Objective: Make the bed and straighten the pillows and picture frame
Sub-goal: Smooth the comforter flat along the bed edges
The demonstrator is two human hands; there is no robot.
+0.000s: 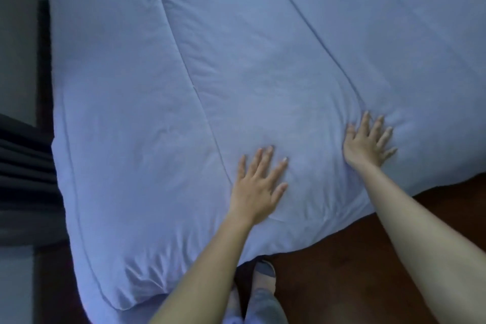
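Both bare arms reach out and down over the bed. The left hand point(259, 187) lies flat, palm down, with its fingers point(265, 163) spread wide and pointing up the bed. The right hand point(368, 143) is also flat and palm down, a bit farther up the bed than the left one, and its fingers point(378, 126) are spread wide too. Neither hand pinches or holds anything; both just press on the soft, puffy light blue quilt point(184, 113). The quilt lies right under both palms and covers nearly all of the bed. Long sewn lines run across it, and the right hand's first finger sits just beside one of these lines, where the cloth dips and makes small folds. More small creases fan out near the left hand's wrist. The quilt's near edge hangs over the side of the bed, close to the person's feet in grey-blue slippers point(264, 275). The floor is dark brown wood point(355, 258). On the left side of the bed there is a dark, folded-looking cloth point(23, 166) and a pale wall point(18, 34), but that part is dim and hard to make out.
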